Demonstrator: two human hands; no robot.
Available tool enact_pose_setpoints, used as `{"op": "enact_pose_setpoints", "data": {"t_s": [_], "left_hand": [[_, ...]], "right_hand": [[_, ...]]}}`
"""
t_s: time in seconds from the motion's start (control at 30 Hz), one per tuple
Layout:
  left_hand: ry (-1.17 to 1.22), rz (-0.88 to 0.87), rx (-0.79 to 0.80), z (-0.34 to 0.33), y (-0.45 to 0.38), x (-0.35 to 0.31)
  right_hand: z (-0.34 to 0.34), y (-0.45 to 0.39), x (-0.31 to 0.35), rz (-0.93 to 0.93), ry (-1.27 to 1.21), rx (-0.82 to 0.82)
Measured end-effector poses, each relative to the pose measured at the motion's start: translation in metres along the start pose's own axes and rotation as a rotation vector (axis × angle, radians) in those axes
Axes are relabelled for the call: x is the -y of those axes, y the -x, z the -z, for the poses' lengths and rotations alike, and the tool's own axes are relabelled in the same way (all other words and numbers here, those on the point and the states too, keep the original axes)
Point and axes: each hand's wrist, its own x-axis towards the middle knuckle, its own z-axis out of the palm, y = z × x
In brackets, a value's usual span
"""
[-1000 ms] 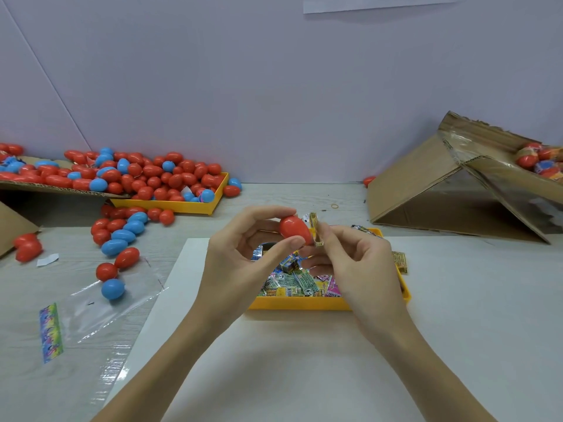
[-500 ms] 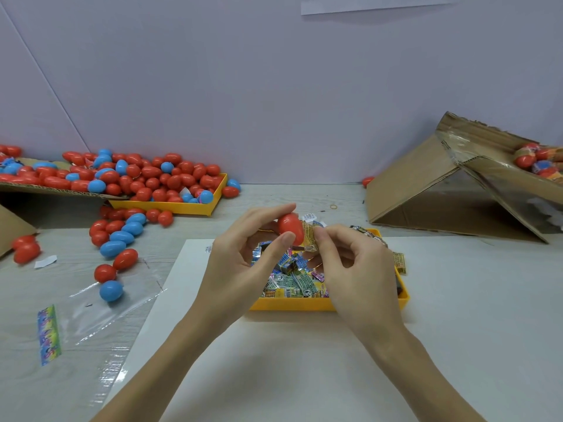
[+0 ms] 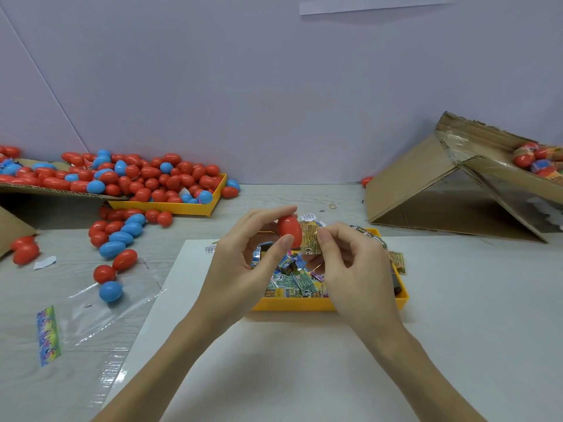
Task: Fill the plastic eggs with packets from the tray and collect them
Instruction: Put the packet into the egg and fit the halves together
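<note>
My left hand (image 3: 240, 269) pinches a red plastic egg (image 3: 289, 230) between thumb and forefinger, above the yellow tray (image 3: 304, 303) of packets. My right hand (image 3: 356, 269) pinches a gold printed packet (image 3: 310, 239) that lies flat against the egg's right side. The tray holds several small colourful packets (image 3: 292, 278) and sits on a white sheet (image 3: 304, 360). I cannot tell whether the egg is open or closed.
A second yellow tray (image 3: 170, 207) heaped with red and blue eggs stands at the back left, with loose eggs (image 3: 118, 239) spilled in front of it. A clear plastic bag (image 3: 100, 315) lies at left. A tipped cardboard box (image 3: 451, 190) with eggs sits at right.
The egg has turned more upright in my left hand. The packet in my right hand went from edge-on to flat and now lies against the egg.
</note>
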Motion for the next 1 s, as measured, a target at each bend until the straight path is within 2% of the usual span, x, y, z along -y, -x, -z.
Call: {"op": "enact_pose_setpoints", "data": {"t_s": [0.17, 0.57, 0.8, 1.0], "left_hand": [[0.014, 0.025, 0.026, 0.001, 0.0, 0.001], [0.032, -0.011, -0.003, 0.001, -0.001, 0.005], [0.028, -0.1, -0.008, 0.005, -0.003, 0.007], [-0.106, -0.22, -0.035, 0.008, -0.004, 0.009]], "right_hand": [[0.0, -0.003, 0.001, -0.089, -0.162, 0.043], [-0.001, 0.001, 0.003, -0.007, -0.067, 0.045], [-0.001, 0.001, 0.008, -0.053, -0.187, 0.079], [0.0, 0.0, 0.013, -0.141, -0.282, 0.121]]}}
